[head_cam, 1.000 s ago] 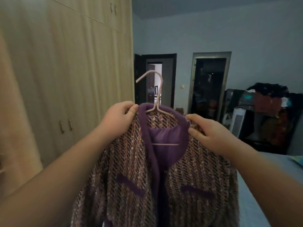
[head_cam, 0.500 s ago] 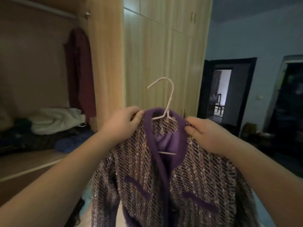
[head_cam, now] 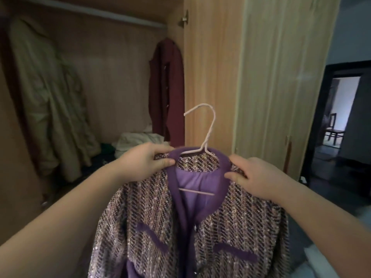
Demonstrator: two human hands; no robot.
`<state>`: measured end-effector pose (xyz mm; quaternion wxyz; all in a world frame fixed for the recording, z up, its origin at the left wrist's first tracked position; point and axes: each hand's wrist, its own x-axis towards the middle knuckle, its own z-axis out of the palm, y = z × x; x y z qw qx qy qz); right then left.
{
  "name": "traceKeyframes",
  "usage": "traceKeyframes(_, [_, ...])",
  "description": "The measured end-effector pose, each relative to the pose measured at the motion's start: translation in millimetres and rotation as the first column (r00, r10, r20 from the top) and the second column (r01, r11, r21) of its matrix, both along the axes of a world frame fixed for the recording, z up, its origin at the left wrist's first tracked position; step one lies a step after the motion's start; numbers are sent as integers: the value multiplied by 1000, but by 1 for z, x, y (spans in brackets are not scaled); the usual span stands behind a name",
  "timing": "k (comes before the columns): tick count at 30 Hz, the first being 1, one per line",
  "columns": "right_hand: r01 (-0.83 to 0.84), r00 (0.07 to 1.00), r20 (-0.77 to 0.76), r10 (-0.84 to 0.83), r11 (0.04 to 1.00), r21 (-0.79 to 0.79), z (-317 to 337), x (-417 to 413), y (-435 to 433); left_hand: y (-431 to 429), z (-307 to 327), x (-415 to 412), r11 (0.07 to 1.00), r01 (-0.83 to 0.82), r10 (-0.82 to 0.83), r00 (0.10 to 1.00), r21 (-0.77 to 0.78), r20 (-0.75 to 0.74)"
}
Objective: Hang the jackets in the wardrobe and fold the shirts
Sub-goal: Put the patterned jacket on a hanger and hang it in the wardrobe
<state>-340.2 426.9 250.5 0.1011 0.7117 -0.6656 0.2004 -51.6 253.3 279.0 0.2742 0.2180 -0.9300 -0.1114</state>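
A purple tweed jacket [head_cam: 200, 227] with a purple collar hangs on a pale pink hanger [head_cam: 208, 133] held up in front of me. My left hand [head_cam: 144, 161] pinches the jacket's left shoulder beside the collar. My right hand [head_cam: 255, 175] grips the right shoulder at the collar. The hanger's hook stands upright and free above the collar, in front of the wardrobe's side panel. The open wardrobe [head_cam: 112, 77] lies ahead to the left, its rail [head_cam: 96, 12] running across the top.
Inside the wardrobe hang a beige coat [head_cam: 50, 97] at left and a dark red jacket [head_cam: 168, 87] at right, above a heap of white and dark clothes [head_cam: 138, 141]. Closed wardrobe doors [head_cam: 281, 77] stand to the right, then a dark doorway [head_cam: 341, 121].
My view has swung left: the open wardrobe now fills the left half. Both hands keep the same hold on the jacket, which has come closer to the wardrobe opening.
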Motion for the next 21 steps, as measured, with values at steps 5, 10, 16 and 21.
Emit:
traceKeyframes(5, [-75, 982, 180, 60, 994, 76, -12, 39, -53, -32, -11, 48, 991, -125, 126, 992, -45, 3])
traceKeyframes(10, [-264, 881, 431, 194, 958, 110, -12, 81, -96, -65, -29, 70, 926, -305, 307, 951, -222, -28])
traceKeyframes(16, [-713, 418, 905, 75, 644, 276, -29, 123, -148, -88, -51, 84, 901, -419, 418, 908, -110, -30])
traceKeyframes(21, [-651, 418, 904, 93, 724, 227, -40, 163, -195, -96, -48, 89, 840, -542, 543, 837, 27, -75])
